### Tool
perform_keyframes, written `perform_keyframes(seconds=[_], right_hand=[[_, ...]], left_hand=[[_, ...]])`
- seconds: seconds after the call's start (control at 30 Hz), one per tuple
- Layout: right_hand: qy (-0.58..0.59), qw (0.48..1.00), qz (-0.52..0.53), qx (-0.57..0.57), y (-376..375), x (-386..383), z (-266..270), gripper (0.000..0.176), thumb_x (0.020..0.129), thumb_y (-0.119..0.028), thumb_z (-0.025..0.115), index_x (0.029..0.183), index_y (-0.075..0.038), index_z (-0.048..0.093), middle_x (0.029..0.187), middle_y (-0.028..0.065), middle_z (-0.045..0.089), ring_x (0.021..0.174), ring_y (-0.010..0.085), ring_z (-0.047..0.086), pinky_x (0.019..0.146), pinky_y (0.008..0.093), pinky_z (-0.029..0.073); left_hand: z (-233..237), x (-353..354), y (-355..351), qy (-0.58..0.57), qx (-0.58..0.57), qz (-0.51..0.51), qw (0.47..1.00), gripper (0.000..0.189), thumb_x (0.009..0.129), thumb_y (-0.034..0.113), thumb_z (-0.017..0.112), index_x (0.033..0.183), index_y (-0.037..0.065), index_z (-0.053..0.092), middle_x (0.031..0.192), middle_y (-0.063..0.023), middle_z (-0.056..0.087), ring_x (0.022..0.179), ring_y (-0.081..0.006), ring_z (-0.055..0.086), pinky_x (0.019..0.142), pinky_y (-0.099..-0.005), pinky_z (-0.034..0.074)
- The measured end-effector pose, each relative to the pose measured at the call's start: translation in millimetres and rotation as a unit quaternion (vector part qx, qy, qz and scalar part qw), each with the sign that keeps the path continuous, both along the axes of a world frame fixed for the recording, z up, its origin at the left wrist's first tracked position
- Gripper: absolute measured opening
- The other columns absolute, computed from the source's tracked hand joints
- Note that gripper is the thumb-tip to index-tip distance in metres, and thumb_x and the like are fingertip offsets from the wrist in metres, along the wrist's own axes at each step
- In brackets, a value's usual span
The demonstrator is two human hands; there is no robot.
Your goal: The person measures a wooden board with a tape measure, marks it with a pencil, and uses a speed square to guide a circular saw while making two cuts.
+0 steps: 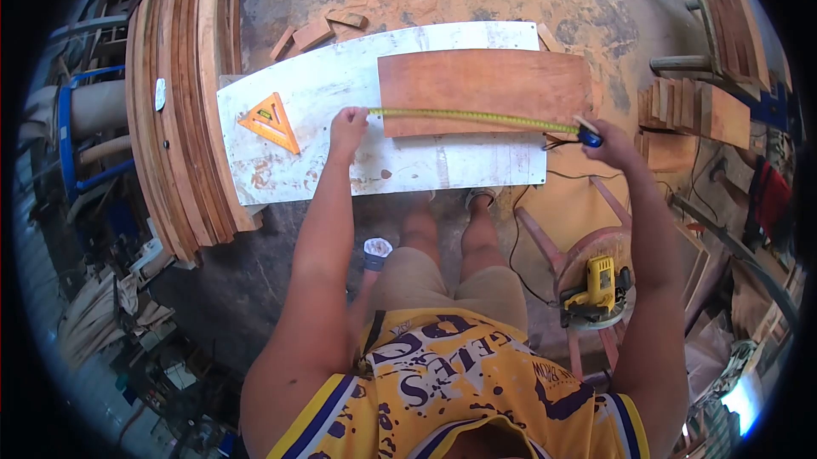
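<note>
A yellow tape measure [477,116] is drawn out between my two hands, across a brown wooden board [477,76]. My left hand [347,131] is closed on the tape's free end, just left of the board's edge. My right hand [611,146] grips the blue tape case [589,136] past the board's right edge. A thin light stick, perhaps a pencil, also shows at those fingers. Under the board is a white worktop [340,76] with worn marks. An orange speed square [272,123] lies flat on it, left of my left hand.
Long planks [191,102] are stacked at the left. A yellow power saw [600,285] rests on a round stool [596,246] at my right, with a cord trailing on the floor. Wood offcuts [315,34] lie beyond the worktop. More cut boards [698,110] stand at the right.
</note>
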State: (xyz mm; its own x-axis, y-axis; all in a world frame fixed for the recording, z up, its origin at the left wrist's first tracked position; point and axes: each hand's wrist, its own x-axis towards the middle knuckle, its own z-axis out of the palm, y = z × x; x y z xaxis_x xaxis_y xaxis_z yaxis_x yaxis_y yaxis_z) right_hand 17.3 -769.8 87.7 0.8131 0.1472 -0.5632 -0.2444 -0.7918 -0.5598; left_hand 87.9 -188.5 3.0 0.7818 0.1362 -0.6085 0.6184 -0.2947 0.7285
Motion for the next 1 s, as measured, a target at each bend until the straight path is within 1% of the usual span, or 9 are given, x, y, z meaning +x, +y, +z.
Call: perform_keyframes(seconds=[0.37, 0.5, 0.7, 0.77, 0.83, 0.87, 0.93, 0.97, 1.0], right_hand=[[-0.083, 0.994, -0.013, -0.069, -36, 118, -13, 0.047, 0.075, -0.022, 0.075, 0.119, -0.01, 0.067, 0.1, 0.0174, 0.072, 0.089, 0.0344, 0.068, 0.083, 0.0409, 0.053], [-0.075, 0.994, 0.007, -0.073, -36, 137, -27, 0.051, 0.073, -0.024, 0.077, 0.121, -0.011, 0.068, 0.103, 0.0174, 0.072, 0.094, 0.0343, 0.068, 0.085, 0.042, 0.053], [-0.051, 0.996, -0.013, -0.071, -43, 149, -28, 0.053, 0.07, -0.023, 0.079, 0.122, -0.015, 0.069, 0.104, 0.0139, 0.074, 0.096, 0.0327, 0.069, 0.086, 0.0421, 0.053], [-0.009, 0.995, -0.004, -0.104, -43, 156, -23, 0.056, 0.071, -0.023, 0.08, 0.125, -0.017, 0.069, 0.105, 0.0132, 0.074, 0.095, 0.0321, 0.069, 0.084, 0.0416, 0.054], [-0.025, 0.993, 0.0, -0.112, -52, 155, -25, 0.056, 0.071, -0.022, 0.079, 0.125, -0.017, 0.069, 0.105, 0.0128, 0.074, 0.094, 0.0316, 0.069, 0.083, 0.0412, 0.055], [-0.043, 0.992, 0.009, -0.12, -56, 154, -26, 0.056, 0.071, -0.022, 0.079, 0.126, -0.018, 0.069, 0.106, 0.0123, 0.074, 0.094, 0.0311, 0.069, 0.082, 0.0409, 0.055], [-0.024, 0.989, 0.007, -0.146, -63, 153, -15, 0.056, 0.071, -0.022, 0.078, 0.126, -0.018, 0.069, 0.106, 0.0124, 0.074, 0.093, 0.0313, 0.069, 0.082, 0.0408, 0.055], [-0.005, 0.985, 0.009, -0.171, -65, 151, -12, 0.055, 0.071, -0.022, 0.078, 0.125, -0.018, 0.069, 0.106, 0.0125, 0.074, 0.093, 0.0314, 0.069, 0.082, 0.0408, 0.055], [-0.003, 0.985, 0.007, -0.172, -67, 149, -14, 0.055, 0.071, -0.022, 0.078, 0.125, -0.018, 0.069, 0.106, 0.0125, 0.074, 0.093, 0.0314, 0.069, 0.082, 0.0408, 0.055]], left_hand=[[-26, 106, -56, -0.095, 0.057, 0.052, 0.992, 0.025, 0.094, 0.024, 0.071, 0.102, 0.0, 0.068, 0.085, -0.0038, 0.067, 0.071, -0.012, 0.061, 0.063, -0.0281, 0.051], [-44, 104, -57, -0.15, 0.147, 0.087, 0.974, 0.024, 0.088, 0.022, 0.077, 0.09, -0.002, 0.073, 0.073, -0.0054, 0.067, 0.064, -0.011, 0.058, 0.06, -0.0291, 0.047], [-33, 101, -60, -0.159, 0.114, 0.067, 0.978, 0.022, 0.091, 0.022, 0.076, 0.09, 0.0, 0.072, 0.072, -0.0007, 0.064, 0.059, -0.0083, 0.053, 0.054, -0.0251, 0.044], [-33, 103, -59, -0.16, 0.126, 0.044, 0.978, 0.024, 0.091, 0.022, 0.074, 0.092, -0.001, 0.071, 0.077, -0.0039, 0.067, 0.065, -0.0139, 0.06, 0.061, -0.0286, 0.05], [-18, 99, -69, -0.251, 0.3, -0.046, 0.919, 0.024, 0.092, 0.019, 0.07, 0.102, -0.003, 0.069, 0.094, -0.0122, 0.07, 0.088, -0.0262, 0.067, 0.082, -0.0378, 0.054], [-11, 96, -80, -0.252, 0.299, -0.049, 0.919, 0.024, 0.092, 0.019, 0.07, 0.102, -0.003, 0.069, 0.094, -0.0122, 0.07, 0.088, -0.0262, 0.067, 0.082, -0.0378, 0.054], [14, 85, -127, -0.414, 0.332, -0.126, 0.838, 0.03, 0.091, 0.016, 0.067, 0.115, -0.001, 0.066, 0.118, -0.0189, 0.066, 0.115, -0.0366, 0.06, 0.103, -0.0448, 0.045], [7, 80, -145, -0.423, 0.283, -0.186, 0.841, 0.036, 0.089, 0.015, 0.067, 0.123, 0.002, 0.063, 0.13, -0.0199, 0.06, 0.123, -0.0377, 0.054, 0.107, -0.0462, 0.042], [18, 70, -176, -0.435, 0.279, -0.242, 0.821, 0.034, 0.089, 0.016, 0.066, 0.121, 0.004, 0.064, 0.128, -0.0195, 0.061, 0.122, -0.0368, 0.055, 0.107, -0.0468, 0.041]])
